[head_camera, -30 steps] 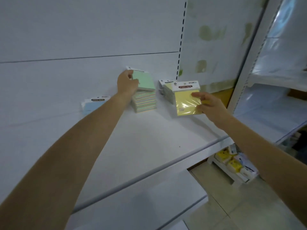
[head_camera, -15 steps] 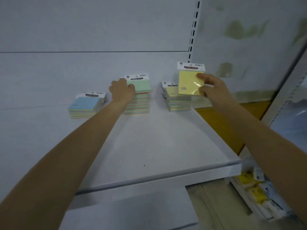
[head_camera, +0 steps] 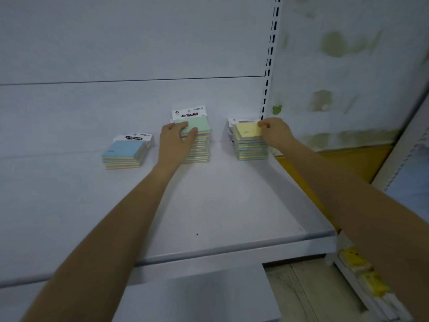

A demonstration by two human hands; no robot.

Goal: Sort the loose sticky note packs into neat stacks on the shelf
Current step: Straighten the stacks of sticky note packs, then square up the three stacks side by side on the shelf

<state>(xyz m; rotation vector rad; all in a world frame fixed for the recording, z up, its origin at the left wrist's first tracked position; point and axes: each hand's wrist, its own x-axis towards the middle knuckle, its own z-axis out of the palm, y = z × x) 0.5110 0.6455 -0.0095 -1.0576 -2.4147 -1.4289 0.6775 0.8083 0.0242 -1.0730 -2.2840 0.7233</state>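
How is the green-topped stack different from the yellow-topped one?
The green-topped stack is taller than the yellow-topped stack. The left hand grips the green one's top; the right hand pinches the yellow one's top corner. Both stand on the white shelf.

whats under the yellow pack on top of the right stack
A stack of more packs, coloured edges showing, resting on the shelf. The right hand pinching the yellow pack hides the stack's back right corner.

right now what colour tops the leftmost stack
A light blue sticky note pack, seen in head view.
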